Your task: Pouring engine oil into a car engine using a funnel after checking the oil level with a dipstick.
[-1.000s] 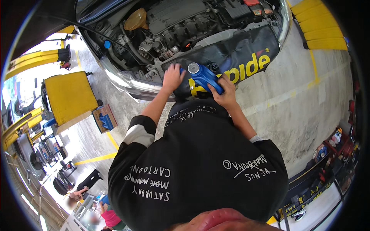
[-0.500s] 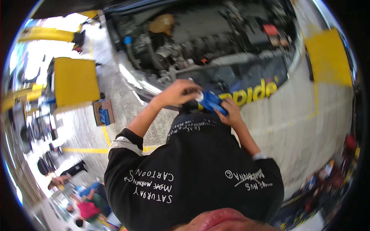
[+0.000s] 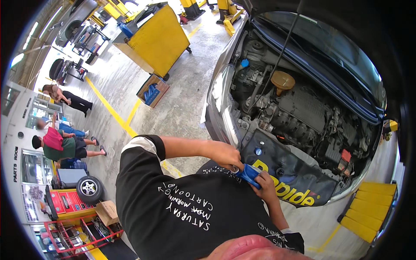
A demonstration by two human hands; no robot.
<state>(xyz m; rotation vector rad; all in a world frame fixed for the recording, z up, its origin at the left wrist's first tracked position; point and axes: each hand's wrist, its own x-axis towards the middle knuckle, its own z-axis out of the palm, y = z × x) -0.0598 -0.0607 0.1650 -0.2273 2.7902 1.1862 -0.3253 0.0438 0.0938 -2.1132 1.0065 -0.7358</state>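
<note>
the fingers of the left hand (image 3: 226, 155) are bent at the mouth of a blue bottle (image 3: 250, 174); whether anything is pinched between them cannot be told, as the fingertips are partly hidden. the lower body of the bottle is gripped by the right hand (image 3: 265, 186), with its fingers closed around it. the bottle is held tilted close in front of the dark shirt (image 3: 186, 186), its mouth toward the left hand

the step in hand is judged to be the opening of the bottle, with its mouth being worked at by the left fingers. for the next move, a firm hold by the right hand seems called for, the tilt kept small so that nothing is spilled

just beyond the hands, a blue cap (image 3: 258, 151) is seen lying on the black cover (image 3: 303, 164) draped over the front of the car (image 3: 218, 97). farther out, an amber funnel (image 3: 282, 81) is seen standing at the engine (image 3: 299, 108)

compared with the frame from one second ago, the left hand has been brought from the cap to the bottle's mouth, where a silvery face was then exposed; the view has been turned leftward, and the bottle has been drawn nearer the shirt
</note>
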